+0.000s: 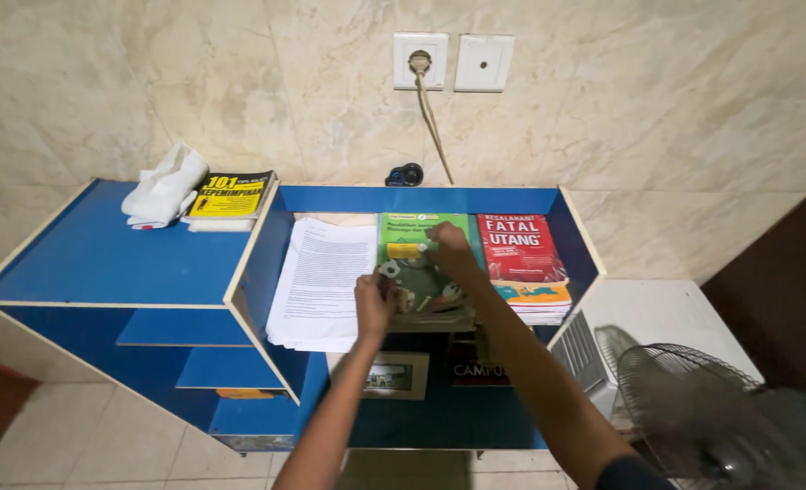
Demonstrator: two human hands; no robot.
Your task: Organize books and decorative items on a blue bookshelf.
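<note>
On the blue shelf (548,201), green book (421,238) lengthwise toward wall, left hand (373,304) and right hand (450,254) grasping it.

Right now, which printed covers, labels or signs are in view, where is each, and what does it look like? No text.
Green book: middle of the blue shelf, under the left hand and right hand; rectangular, yellow patch.
Red book: right of it, on a stack; white lettering.
Yellow and black book: shelf top, beside a white cloth.
Printed sheets: left of the green book; white stack.
Dark book: lower level, white lettering.
</note>
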